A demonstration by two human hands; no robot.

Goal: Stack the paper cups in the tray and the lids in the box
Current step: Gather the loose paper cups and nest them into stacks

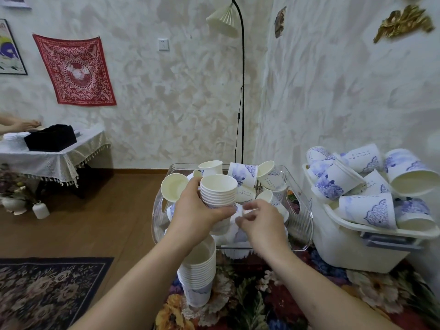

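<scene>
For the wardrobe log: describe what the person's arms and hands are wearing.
Nothing is worn in view. The left hand and right hand are bare, without gloves, rings or a watch. Both forearms are uncovered to the frame's bottom edge; no sleeve shows.

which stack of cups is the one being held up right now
The shorter stack over the clear tray, gripped by the left hand. The taller stack stands untouched on the floral cloth below the left forearm.

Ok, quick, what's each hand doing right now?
Left hand: holding a cup stack.
Right hand: fingers loosely curled, holding nothing I can see.
</scene>
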